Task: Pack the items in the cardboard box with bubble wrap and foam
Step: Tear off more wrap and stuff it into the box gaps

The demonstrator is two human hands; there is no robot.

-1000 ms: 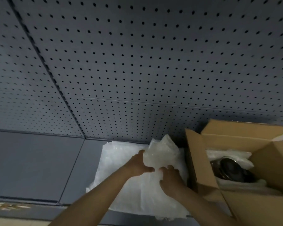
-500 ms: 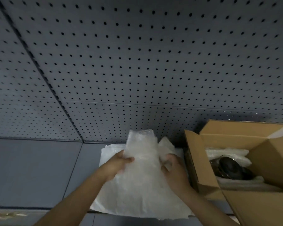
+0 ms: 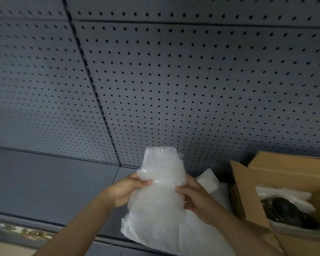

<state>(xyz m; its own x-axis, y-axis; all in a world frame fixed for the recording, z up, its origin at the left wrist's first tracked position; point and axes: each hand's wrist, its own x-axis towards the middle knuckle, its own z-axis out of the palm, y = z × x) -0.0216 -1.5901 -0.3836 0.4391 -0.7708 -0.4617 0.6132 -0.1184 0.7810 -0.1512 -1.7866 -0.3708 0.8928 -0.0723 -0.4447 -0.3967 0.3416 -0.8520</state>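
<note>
Both hands, left [image 3: 125, 189] and right [image 3: 195, 197], grip a bubble wrap bundle [image 3: 161, 196] upright over the worktop [image 3: 44, 182], open box [image 3: 284, 182] just right of it.

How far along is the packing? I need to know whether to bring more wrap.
Done: a dark round item already lies in the open box on white padding. In hand: the left hand and right hand grip a bubble-wrapped bundle above a white sheet. Left: put the bundle in the box, pad it and close the flaps. Its contents are hidden.
</note>
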